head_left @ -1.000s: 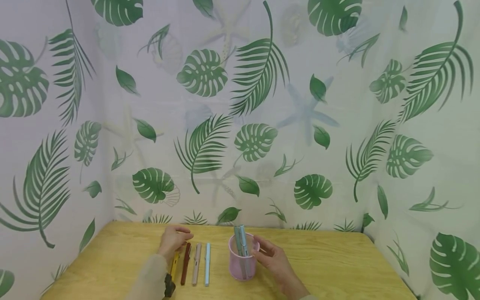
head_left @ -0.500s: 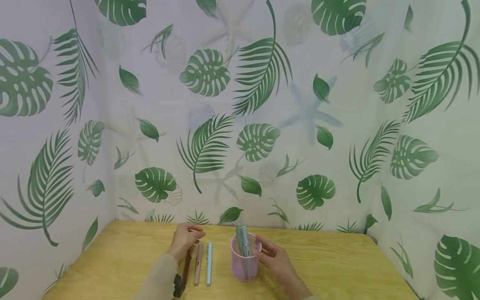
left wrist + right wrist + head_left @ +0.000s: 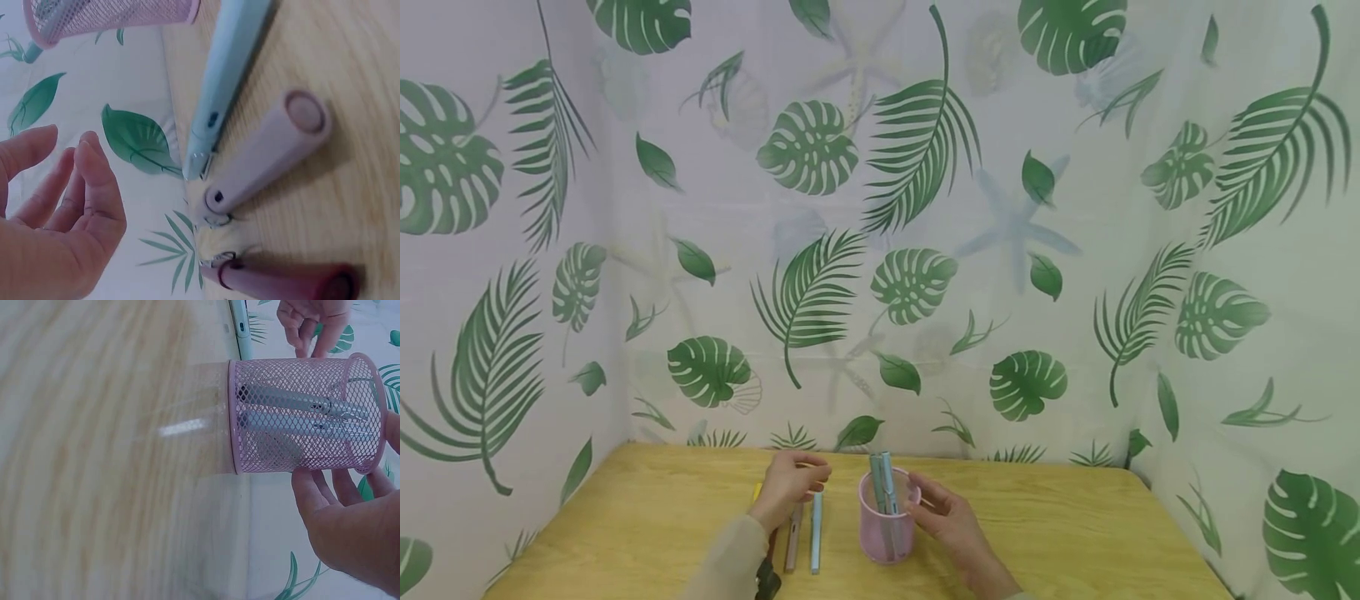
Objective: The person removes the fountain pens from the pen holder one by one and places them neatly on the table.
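Note:
My left hand (image 3: 792,482) hovers over the row of pens, fingers loosely bent and holding nothing. Below it lie a light blue pen (image 3: 228,75), a pinkish-beige pen (image 3: 265,153) and a dark red pen (image 3: 278,279), side by side on the table. A yellow pen (image 3: 757,490) shows only its tip beyond my left wrist. With my right hand (image 3: 951,521) I grip the side of a pink mesh pen holder (image 3: 300,459) near its rim. The holder stands upright; a grey-green pen (image 3: 877,477) and another light blue pen (image 3: 888,477) lean inside it.
The wooden table (image 3: 1060,525) reaches back to a leaf-printed curtain (image 3: 910,358) that also hangs on the left and right. A black wrist strap piece (image 3: 767,579) sits at my left sleeve (image 3: 730,554).
My left hand has moved right, from above the yellow and dark red pens to over the pinkish-beige and light blue ones. My right hand and the pen holder have stayed in place.

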Available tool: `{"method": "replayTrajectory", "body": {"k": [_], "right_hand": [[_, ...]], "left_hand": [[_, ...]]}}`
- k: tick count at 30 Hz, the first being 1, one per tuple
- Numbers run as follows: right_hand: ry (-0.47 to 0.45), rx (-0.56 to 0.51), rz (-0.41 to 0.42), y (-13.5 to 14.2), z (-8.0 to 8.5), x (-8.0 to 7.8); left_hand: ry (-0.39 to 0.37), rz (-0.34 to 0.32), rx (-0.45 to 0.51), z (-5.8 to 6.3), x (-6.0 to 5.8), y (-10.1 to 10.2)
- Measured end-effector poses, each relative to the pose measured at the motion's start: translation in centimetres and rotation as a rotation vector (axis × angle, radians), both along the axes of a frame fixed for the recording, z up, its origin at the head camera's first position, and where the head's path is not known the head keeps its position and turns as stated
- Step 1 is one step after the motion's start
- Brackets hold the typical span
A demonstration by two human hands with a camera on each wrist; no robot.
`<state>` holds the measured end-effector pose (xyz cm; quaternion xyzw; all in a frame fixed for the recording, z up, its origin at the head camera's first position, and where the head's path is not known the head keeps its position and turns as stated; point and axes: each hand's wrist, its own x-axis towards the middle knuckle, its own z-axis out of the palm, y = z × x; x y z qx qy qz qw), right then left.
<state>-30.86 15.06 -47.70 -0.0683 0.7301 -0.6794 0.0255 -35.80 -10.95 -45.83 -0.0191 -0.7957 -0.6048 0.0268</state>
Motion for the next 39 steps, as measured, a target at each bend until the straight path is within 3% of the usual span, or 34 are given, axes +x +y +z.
{"method": "replayTrajectory", "body": {"k": [8, 14, 21, 28, 39], "right_hand": [[-0.020, -0.017, -0.002, -0.1, -0.1, -0.1], [0.003, -0.029, 0.003, -0.1, -0.1, -0.1], [-0.009, -0.031, -0.006, -0.2, -0.1, -0.2], [0.005, -0.007, 0.003, -0.2, 0.0, -0.1], [-0.017, -0.003, -0.013, -0.1, 0.0, -0.1]], "left_hand": [[0.004, -0.098, 0.039, 0.7, 0.3, 1.1], [0.049, -0.147, 0.064, 1.2, 0.5, 1.9], [0.074, -0.150, 0.132, 1.5, 0.7, 3.0], [0.099, -0.125, 0.199, 0.9, 1.0, 3.9], [0.092, -0.103, 0.185, 0.5, 1.0, 5.1]]}}
